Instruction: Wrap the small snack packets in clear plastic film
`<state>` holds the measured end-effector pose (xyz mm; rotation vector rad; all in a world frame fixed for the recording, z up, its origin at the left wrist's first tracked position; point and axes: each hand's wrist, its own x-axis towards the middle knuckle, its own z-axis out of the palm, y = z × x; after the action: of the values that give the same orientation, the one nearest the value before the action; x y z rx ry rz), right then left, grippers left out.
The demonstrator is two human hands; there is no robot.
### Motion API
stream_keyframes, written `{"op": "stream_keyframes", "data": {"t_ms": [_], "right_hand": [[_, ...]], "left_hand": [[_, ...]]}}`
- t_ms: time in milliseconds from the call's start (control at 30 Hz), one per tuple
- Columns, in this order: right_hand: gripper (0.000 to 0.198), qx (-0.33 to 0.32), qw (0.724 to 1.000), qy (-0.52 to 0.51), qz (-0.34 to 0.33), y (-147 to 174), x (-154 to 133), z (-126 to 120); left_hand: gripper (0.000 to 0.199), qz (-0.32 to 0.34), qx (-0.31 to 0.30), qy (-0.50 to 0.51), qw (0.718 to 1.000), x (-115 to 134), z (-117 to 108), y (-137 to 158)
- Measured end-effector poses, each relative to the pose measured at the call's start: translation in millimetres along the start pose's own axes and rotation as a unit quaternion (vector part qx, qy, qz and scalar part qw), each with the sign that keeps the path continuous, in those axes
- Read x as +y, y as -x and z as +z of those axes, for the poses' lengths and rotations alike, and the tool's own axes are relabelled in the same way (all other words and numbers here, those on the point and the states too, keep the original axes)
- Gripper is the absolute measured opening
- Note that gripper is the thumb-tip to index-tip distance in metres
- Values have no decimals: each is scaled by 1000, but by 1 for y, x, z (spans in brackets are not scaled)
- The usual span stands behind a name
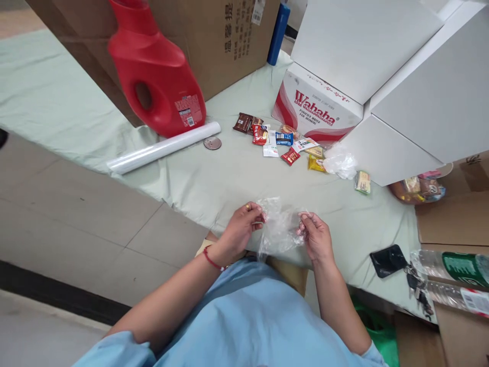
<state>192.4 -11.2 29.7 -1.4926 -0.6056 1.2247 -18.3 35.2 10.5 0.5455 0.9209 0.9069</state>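
Tablecloth: pale green fabric, softly creased, spreading beyond our grip and out to both sides of it.
Clear bag: one, of thin crinkled film, limp and irregular; it lies between our two hands, spanning the gap and drooping below our fingertips.
Left hand: thumb and fingers pinched on the bag's left side; we wear one thin red bracelet on this wrist.
Right hand: thumb and fingers clamped on the bag's right side, so we hold it from both ends, hands apart.
Wrapped snacks: small glossy packets in a loose cluster beyond the grip, two red and one blue among them; they overlap, so we cannot give a sure total.
Crumpled bag: one, whitish film bunched up, ahead and right of our grip.
Round disc: one, flat and greyish, ahead and left of the grip.
White roll: one long smooth cylinder, farther left.
Red jug: one, hard plastic with a looped handle, just beyond the roll.
Wahaha carton: one, white and red, behind the snacks.
Bottles: two, clear ribbed plastic, lying well right of our grip.
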Motion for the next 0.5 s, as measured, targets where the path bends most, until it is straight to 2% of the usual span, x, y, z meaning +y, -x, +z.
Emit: {"op": "stream_keyframes", "data": {"t_ms": [100,200,267,367,500], "right_hand": [[45,13,999,-12,39,-2,8,-6],[48,21,998,-13,56,-3,18,-9],[50,20,998,-6,57,-2,23,-11],[54,25,999,18,41,-1,27,-13],[62,38,998,55,15,3,25,-19]], "left_hand": [[25,-48,-1,137,989,19,-14,-2],[20,-12,-5,157,988,30,-20,-3],[29,27,-1,106,994,30,-19,-6],[36,98,41,-57,993,17,-16,-13],[44,190,119,-266,938,-8,-11,-18]]}}
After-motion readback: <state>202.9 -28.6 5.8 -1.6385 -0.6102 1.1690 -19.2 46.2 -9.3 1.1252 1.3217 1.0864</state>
